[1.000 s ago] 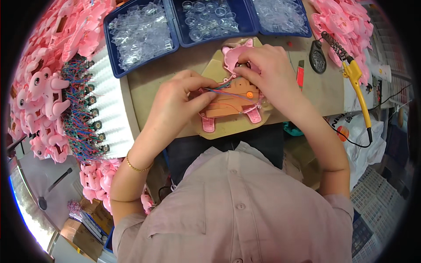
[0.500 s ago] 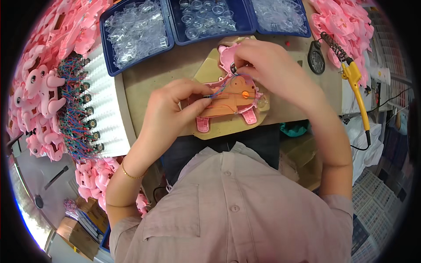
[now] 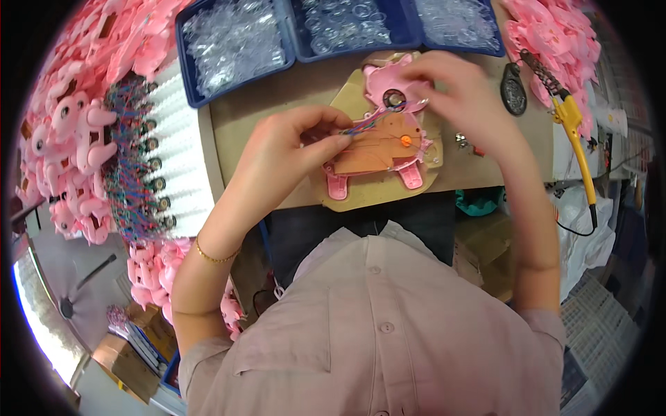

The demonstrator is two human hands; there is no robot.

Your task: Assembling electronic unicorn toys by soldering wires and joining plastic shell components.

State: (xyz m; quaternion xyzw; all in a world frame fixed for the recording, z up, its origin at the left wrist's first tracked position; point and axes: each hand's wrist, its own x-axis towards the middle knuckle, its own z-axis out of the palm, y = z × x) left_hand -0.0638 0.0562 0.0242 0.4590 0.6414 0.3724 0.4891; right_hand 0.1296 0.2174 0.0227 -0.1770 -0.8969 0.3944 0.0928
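A pink plastic animal-shaped toy shell half lies hollow side up on a tan board in front of me. An orange-brown panel with an orange round part fills its body. In its head sits a black-rimmed round part, like a small speaker. My left hand pinches a bundle of thin coloured wires over the body, between thumb and fingers. Beside the head, my right hand is slightly blurred, its fingers apart and nothing visible in them.
Blue bins of clear plastic parts line the far edge. A white ridged rack holds wired round parts at left, beside piled pink toys. At right hangs a yellow-handled tool, near a dark oval object.
My right hand has let go of the round part and moved right, leaving that part in the shell's head. The left hand keeps its pinch on the wires. The whole view has shifted slightly.
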